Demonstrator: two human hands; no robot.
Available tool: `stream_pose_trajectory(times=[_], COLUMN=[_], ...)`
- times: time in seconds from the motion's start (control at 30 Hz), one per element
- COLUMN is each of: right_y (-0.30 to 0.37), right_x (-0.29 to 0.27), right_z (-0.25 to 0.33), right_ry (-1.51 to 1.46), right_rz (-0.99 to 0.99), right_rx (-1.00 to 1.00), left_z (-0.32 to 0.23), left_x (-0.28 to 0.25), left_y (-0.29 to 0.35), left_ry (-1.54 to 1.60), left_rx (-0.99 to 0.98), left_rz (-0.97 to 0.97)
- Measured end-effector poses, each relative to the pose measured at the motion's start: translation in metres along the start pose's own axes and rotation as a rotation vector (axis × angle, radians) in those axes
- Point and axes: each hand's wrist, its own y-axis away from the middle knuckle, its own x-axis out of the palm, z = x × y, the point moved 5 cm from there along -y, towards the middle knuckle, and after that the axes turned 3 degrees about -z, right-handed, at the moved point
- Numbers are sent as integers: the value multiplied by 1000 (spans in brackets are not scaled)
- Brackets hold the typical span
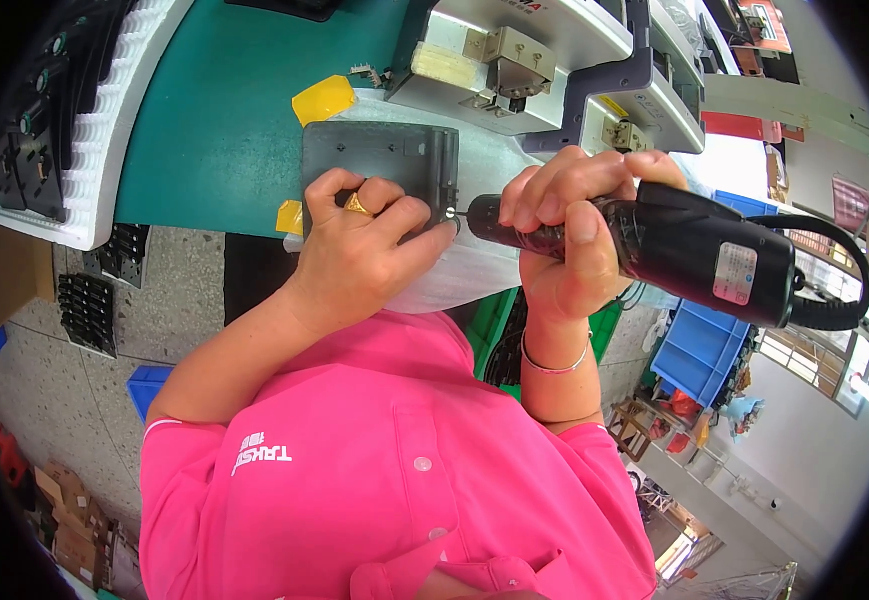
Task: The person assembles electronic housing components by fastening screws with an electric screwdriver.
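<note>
A dark grey flat plastic housing (pixel 379 147) lies on a sheet of white foam wrap (pixel 484 165) in front of me. My left hand (pixel 359 250), with a gold ring on one finger, is closed on the lower part of this housing, its fingers curled. Wrapped round a black electric screwdriver (pixel 689 240), my right hand (pixel 574 215) holds the tool almost level, pointing left. The thin bit meets a small silver piece (pixel 450 212) at the housing's right edge, beside my left thumb and fingertips. My left hand hides the housing's near side.
Grey screw-feeder machines (pixel 514 75) stand at the back right. Yellow tape pieces (pixel 322 100) stick to the green table mat (pixel 224 120). At left is a white foam tray (pixel 134 110) with black parts. A blue crate (pixel 704 350) stands off to the right.
</note>
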Motion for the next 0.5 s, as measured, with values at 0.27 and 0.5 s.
stream_pose_trajectory(times=[0.27,0.5], right_y=[-3,-1], right_x=[14,10], right_z=[-5,-2], right_ry=[352,121], right_rz=[131,-32], right_rx=[-25,6], left_z=[-2,-2], left_x=[-3,-1], left_y=[-1,-5], left_ry=[22,37], left_rx=[46,7], left_rz=[-8,-17])
